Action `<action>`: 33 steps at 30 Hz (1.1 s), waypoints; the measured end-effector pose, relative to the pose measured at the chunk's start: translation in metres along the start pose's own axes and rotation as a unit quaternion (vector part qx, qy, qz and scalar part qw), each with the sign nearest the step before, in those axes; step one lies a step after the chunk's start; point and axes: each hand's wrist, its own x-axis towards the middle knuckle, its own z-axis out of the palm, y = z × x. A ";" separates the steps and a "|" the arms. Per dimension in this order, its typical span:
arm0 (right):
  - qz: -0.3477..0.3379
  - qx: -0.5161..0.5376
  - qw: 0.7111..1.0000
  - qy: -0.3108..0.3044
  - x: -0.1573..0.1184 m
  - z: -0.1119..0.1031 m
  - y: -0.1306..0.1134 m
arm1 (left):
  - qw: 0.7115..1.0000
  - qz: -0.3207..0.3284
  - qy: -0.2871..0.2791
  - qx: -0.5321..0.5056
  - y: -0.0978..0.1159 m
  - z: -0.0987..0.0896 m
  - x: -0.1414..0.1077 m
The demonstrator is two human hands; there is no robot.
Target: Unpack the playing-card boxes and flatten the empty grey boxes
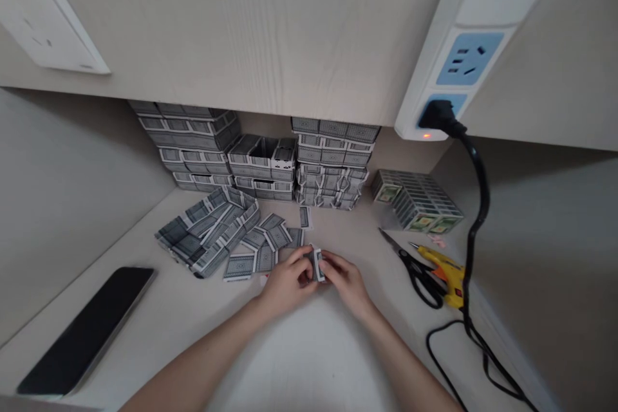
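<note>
Between my two hands is a playing card (317,264) with a grey patterned back and a white edge, which looks folded. My left hand (292,275) grips it from the left with curled fingers. On the other side my right hand (344,278) pinches it with thumb and fingers. Loose playing cards (265,241) lie overlapping just left of my hands, and a single card (305,217) lies beyond them. Farther left sits an open box shape made of folded cards (207,232).
Walls of stacked card blocks (333,161) stand at the back. To the right are plastic-wrapped card packs (420,199), black scissors (418,273) and a yellow glue gun (447,273). A power strip (463,58) with a black cord hangs above. A dark phone (89,328) lies left.
</note>
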 end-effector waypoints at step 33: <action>0.046 0.044 0.998 -0.023 0.000 0.000 -0.003 | 0.995 0.056 -0.052 0.068 0.010 -0.014 0.000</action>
